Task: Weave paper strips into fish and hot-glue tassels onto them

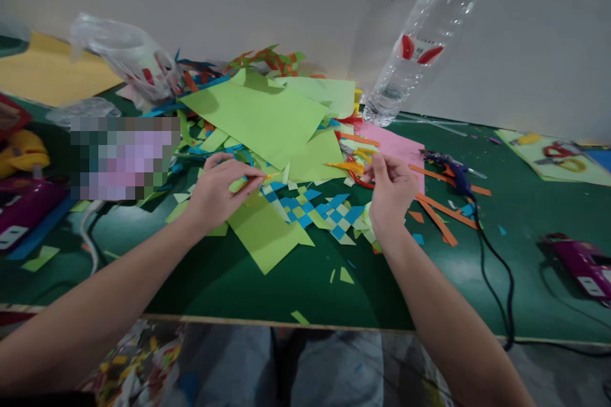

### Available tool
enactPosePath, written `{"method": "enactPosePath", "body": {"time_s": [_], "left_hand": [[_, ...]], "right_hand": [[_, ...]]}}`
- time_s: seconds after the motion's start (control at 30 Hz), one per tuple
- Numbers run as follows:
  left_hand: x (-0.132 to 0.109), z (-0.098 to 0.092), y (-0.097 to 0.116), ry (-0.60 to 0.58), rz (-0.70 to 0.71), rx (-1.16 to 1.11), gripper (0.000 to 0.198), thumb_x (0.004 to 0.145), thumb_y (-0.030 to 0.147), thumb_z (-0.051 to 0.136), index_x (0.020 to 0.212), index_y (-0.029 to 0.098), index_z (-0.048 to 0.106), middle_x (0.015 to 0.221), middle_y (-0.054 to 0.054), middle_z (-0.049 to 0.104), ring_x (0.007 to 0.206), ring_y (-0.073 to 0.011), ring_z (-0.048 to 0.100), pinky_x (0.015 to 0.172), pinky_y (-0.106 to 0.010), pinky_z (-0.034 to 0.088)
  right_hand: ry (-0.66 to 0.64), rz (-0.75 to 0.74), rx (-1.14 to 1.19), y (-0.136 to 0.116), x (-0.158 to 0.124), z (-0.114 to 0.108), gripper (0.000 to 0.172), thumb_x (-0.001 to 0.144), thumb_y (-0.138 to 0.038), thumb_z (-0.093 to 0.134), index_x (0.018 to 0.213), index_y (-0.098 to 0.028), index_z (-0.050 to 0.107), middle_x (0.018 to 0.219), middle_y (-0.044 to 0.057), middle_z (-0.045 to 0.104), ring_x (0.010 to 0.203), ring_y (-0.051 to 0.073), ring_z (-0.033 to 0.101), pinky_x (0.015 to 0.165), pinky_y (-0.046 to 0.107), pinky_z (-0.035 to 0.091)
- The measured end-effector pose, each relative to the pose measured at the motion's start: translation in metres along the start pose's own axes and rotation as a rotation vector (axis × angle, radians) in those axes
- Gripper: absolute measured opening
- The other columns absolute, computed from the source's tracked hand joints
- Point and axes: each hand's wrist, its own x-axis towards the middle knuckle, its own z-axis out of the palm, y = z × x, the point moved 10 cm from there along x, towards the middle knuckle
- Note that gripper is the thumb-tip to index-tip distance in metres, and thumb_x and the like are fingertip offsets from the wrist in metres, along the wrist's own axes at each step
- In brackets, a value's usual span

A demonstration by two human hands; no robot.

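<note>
My left hand (223, 189) is closed, its thumb and fingertips pinching a small yellow-orange strip (272, 176). Over on the right, my right hand (392, 187) is closed too, with a pointed yellow-orange paper piece (347, 166) reaching out from its fingertips. Close behind those fingers lie red and yellow loops, perhaps scissor handles (359, 182), partly covered by the hand. Below and between both hands are blue-and-green woven paper strips (305, 208). Light green sheets (262, 117) are piled just beyond.
A clear plastic bottle (420, 51) leans against the wall at the back. A glue gun (456, 175) with a black cord lies to the right, by orange strips (443, 222). Purple devices (585, 267) sit at both sides. A plastic bag (126, 54) stands back left.
</note>
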Motion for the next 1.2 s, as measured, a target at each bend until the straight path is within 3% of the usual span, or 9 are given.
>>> {"method": "enactPosePath", "body": {"time_s": [0.17, 0.4, 0.67, 0.8, 0.9, 0.97, 1.03, 1.1, 1.2], "left_hand": [[0.001, 0.0, 0.0, 0.006, -0.005, -0.014, 0.01, 0.093, 0.028, 0.062, 0.091, 0.022, 0.07, 0.086, 0.003, 0.076, 0.074, -0.0138, 0.068, 0.1, -0.04, 0.045], [0.0, 0.001, -0.003, 0.004, -0.018, -0.021, 0.011, 0.093, 0.028, 0.062, 0.089, 0.023, 0.07, 0.085, 0.002, 0.076, 0.073, -0.0155, 0.069, 0.1, -0.04, 0.044], [0.0, 0.0, -0.001, 0.004, -0.009, -0.013, 0.011, 0.094, 0.028, 0.06, 0.091, 0.023, 0.069, 0.087, 0.003, 0.076, 0.074, -0.0138, 0.068, 0.098, -0.04, 0.045], [0.0, -0.002, 0.004, 0.014, 0.034, 0.0, 0.006, 0.093, 0.026, 0.064, 0.092, 0.021, 0.068, 0.087, 0.003, 0.076, 0.073, -0.013, 0.068, 0.097, -0.041, 0.046], [0.0, -0.001, 0.003, 0.011, 0.041, -0.002, 0.007, 0.093, 0.026, 0.064, 0.093, 0.021, 0.068, 0.087, 0.003, 0.076, 0.072, -0.0135, 0.068, 0.097, -0.041, 0.046], [0.0, 0.0, 0.002, 0.006, 0.032, -0.01, 0.008, 0.093, 0.027, 0.063, 0.092, 0.021, 0.068, 0.086, 0.002, 0.076, 0.072, -0.014, 0.068, 0.098, -0.041, 0.045], [0.0, 0.001, 0.0, 0.007, 0.016, -0.019, 0.009, 0.094, 0.027, 0.062, 0.091, 0.022, 0.069, 0.086, 0.002, 0.076, 0.072, -0.0146, 0.068, 0.098, -0.041, 0.045], [0.0, 0.001, -0.001, 0.007, 0.004, -0.031, 0.01, 0.093, 0.028, 0.061, 0.09, 0.022, 0.07, 0.085, 0.002, 0.076, 0.072, -0.0154, 0.068, 0.098, -0.04, 0.045], [-0.001, 0.002, -0.003, -0.001, -0.009, -0.039, 0.011, 0.093, 0.029, 0.061, 0.09, 0.023, 0.071, 0.086, 0.001, 0.076, 0.073, -0.0162, 0.069, 0.099, -0.041, 0.044]], "right_hand": [[0.019, -0.003, 0.03, -0.001, 0.0, -0.001, 0.039, 0.091, -0.049, 0.058, 0.065, -0.021, 0.057, 0.054, -0.004, 0.054, 0.046, 0.008, 0.047, 0.051, 0.025, 0.044], [0.007, 0.0, 0.008, 0.006, 0.002, 0.0, 0.024, 0.082, -0.041, 0.069, 0.093, -0.02, 0.072, 0.078, 0.0, 0.069, 0.058, 0.009, 0.057, 0.061, 0.028, 0.053], [0.209, -0.089, -0.06, 0.014, 0.021, -0.031, 0.031, 0.073, -0.042, 0.077, 0.08, -0.022, 0.054, 0.073, -0.003, 0.059, 0.069, 0.013, 0.062, 0.072, 0.033, 0.056], [0.252, -0.119, -0.097, 0.014, 0.023, -0.037, 0.038, 0.073, -0.037, 0.075, 0.096, -0.023, 0.048, 0.081, 0.0, 0.063, 0.078, 0.018, 0.067, 0.091, 0.045, 0.055], [0.216, -0.132, -0.164, 0.013, 0.021, -0.034, 0.055, 0.077, -0.04, 0.07, 0.121, -0.02, 0.045, 0.109, 0.01, 0.066, 0.1, 0.022, 0.068, 0.102, 0.05, 0.05], [0.14, -0.161, -0.242, 0.01, 0.019, -0.027, 0.067, 0.082, -0.045, 0.063, 0.139, -0.022, 0.036, 0.136, 0.014, 0.055, 0.128, 0.025, 0.056, 0.111, 0.053, 0.042], [0.053, -0.2, -0.339, 0.006, 0.016, -0.019, 0.075, 0.085, -0.049, 0.057, 0.15, -0.027, 0.026, 0.157, 0.011, 0.033, 0.148, 0.024, 0.03, 0.118, 0.054, 0.031], [-0.014, -0.213, -0.409, 0.003, 0.014, -0.014, 0.079, 0.088, -0.052, 0.054, 0.155, -0.031, 0.017, 0.165, 0.006, 0.017, 0.153, 0.023, 0.014, 0.122, 0.054, 0.022], [-0.069, -0.188, -0.446, 0.002, 0.012, -0.01, 0.084, 0.088, -0.054, 0.054, 0.157, -0.033, 0.011, 0.166, 0.003, 0.01, 0.154, 0.024, 0.008, 0.123, 0.054, 0.015]]}}
